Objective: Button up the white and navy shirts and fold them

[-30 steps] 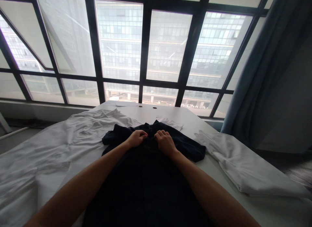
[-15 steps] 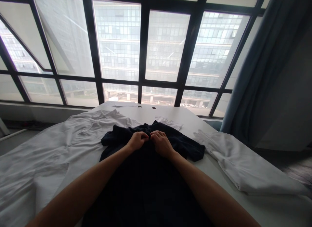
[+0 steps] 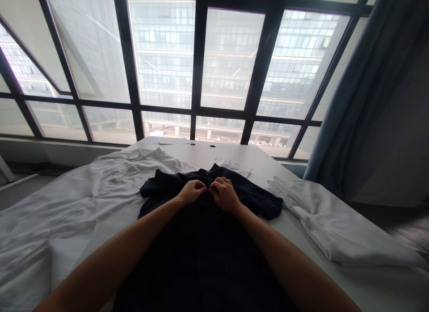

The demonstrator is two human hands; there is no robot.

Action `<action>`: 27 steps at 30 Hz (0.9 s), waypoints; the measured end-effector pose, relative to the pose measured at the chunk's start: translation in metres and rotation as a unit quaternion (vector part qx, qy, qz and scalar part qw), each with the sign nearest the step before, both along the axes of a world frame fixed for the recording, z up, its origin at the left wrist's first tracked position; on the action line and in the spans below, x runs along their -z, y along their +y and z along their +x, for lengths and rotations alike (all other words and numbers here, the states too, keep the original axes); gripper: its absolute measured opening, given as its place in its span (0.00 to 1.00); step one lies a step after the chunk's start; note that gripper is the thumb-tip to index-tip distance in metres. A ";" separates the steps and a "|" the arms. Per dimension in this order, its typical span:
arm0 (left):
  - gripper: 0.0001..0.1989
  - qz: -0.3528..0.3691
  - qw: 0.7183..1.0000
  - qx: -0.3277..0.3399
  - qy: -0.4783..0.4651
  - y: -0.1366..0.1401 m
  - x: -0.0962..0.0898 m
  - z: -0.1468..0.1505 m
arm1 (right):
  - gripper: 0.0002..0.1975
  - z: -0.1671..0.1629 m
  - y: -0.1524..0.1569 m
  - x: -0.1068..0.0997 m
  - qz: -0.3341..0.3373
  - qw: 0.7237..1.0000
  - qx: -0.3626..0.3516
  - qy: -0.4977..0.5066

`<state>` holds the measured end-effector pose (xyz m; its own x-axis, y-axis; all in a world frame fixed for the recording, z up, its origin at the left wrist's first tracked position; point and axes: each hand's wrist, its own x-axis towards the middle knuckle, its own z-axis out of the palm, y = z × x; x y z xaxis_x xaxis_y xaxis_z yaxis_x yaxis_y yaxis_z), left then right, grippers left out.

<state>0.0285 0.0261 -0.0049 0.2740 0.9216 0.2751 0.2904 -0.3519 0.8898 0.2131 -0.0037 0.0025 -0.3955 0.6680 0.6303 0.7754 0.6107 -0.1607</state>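
A dark navy shirt (image 3: 201,254) lies spread on the white table, its short sleeves out to both sides and its lower part reaching toward me. At its upper middle, near the collar, my left hand (image 3: 191,192) pinches the cloth between thumb and fingers. Close beside it, my right hand (image 3: 225,195) is closed on the same part of the shirt, fingers bent. The two sets of fingertips almost meet. Whatever small detail sits between them, such as a button, is too dark and small to make out.
Rumpled white cloth (image 3: 100,187) covers the table's left side. A folded white garment (image 3: 328,227) lies on the right, and a small white piece (image 3: 231,165) lies behind the shirt. The white table (image 3: 254,158) reaches toward the windows. A blue-grey curtain (image 3: 348,102) hangs at right.
Both hands stay at the upper middle of the shirt; the fingers have shifted slightly, the right hand's fingers a little more bent. The view has tilted very slightly.
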 end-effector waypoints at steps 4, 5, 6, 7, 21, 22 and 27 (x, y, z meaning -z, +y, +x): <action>0.10 -0.016 1.000 0.011 -0.007 -0.005 -0.002 0.002 | 0.05 -0.001 -0.004 -0.004 0.008 0.996 -0.005 -0.088; 0.11 -0.025 1.000 0.019 0.000 -0.006 -0.002 0.002 | 0.05 -0.001 -0.004 -0.005 0.009 0.994 -0.004 -0.108; 0.13 -0.032 0.999 0.027 0.010 -0.006 -0.002 0.002 | 0.05 -0.001 -0.005 -0.006 0.011 0.992 -0.002 -0.124; 0.14 -0.037 0.998 0.037 0.020 -0.007 -0.003 0.002 | 0.05 -0.001 -0.005 -0.006 0.011 0.991 0.000 -0.135; 0.18 -0.208 0.970 0.068 -0.103 -0.005 -0.010 -0.014 | 0.09 0.013 0.013 0.009 -0.056 0.992 -0.002 0.109; 0.18 -0.224 0.964 0.071 -0.120 -0.005 -0.011 -0.014 | 0.08 0.014 0.014 0.010 -0.049 0.992 0.004 0.118; 0.16 -0.263 0.943 0.093 -0.180 -0.005 -0.013 -0.015 | 0.05 0.011 0.011 0.010 -0.022 0.992 -0.008 0.121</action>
<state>0.0138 0.0206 0.0079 0.4210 0.9015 -0.1006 -0.0871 0.1505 0.9848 0.2246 0.0071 -0.0072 -0.2459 0.6925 0.6782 0.7012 0.6102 -0.3688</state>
